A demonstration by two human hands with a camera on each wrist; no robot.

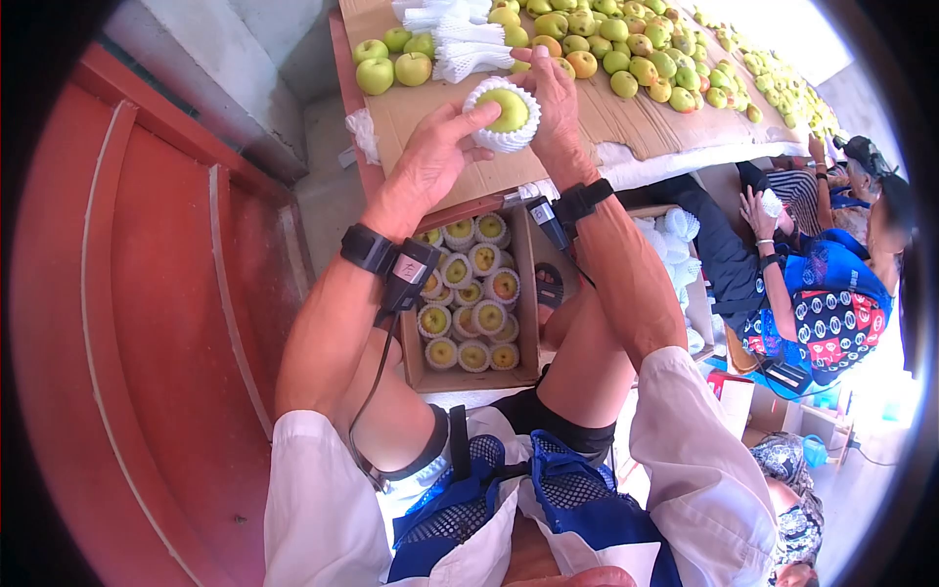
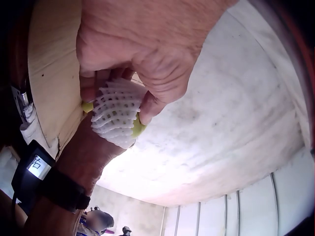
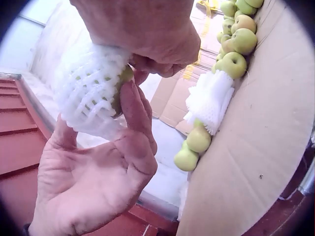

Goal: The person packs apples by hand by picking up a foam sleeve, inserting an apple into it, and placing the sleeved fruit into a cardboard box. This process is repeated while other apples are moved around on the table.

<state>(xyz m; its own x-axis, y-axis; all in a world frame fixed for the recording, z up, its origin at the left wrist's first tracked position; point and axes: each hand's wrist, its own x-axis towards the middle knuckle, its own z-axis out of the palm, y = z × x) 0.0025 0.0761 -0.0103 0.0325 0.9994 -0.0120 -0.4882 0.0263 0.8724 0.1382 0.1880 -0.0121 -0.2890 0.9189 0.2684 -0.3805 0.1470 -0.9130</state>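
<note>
Apple [image 1: 509,106], yellow-green, sits in a white foam net sleeve [image 1: 486,135] and is held up between both hands above the cardboard-covered table [image 1: 626,127]. Left hand [image 1: 427,164]: thumb and fingers curled against the near and left side of the sleeve, pinching it; in the right wrist view the thumb and one finger press the foam from below. Right hand [image 1: 555,98]: fingers curled over the far and right side of the fruit, gripping it through the sleeve; the left wrist view shows those fingers wrapped over the top of the foam, with bits of green skin showing at the sleeve edges. Beyond the right hand, a stack of unused foam sleeves [image 1: 460,39] lies on the table, with a spread of loose bare apples [image 1: 626,49] farther out and to the right. To the far left of the left hand, a small group of four apples [image 1: 391,57] sits at the table corner. Below both wrists, near the knees, an open cardboard box [image 1: 528,293] holds sleeved apples in rows. Black wrist straps with cameras on both forearms. Right of the right forearm, another seated person [image 1: 831,293] holds a wrapped fruit.
</note>
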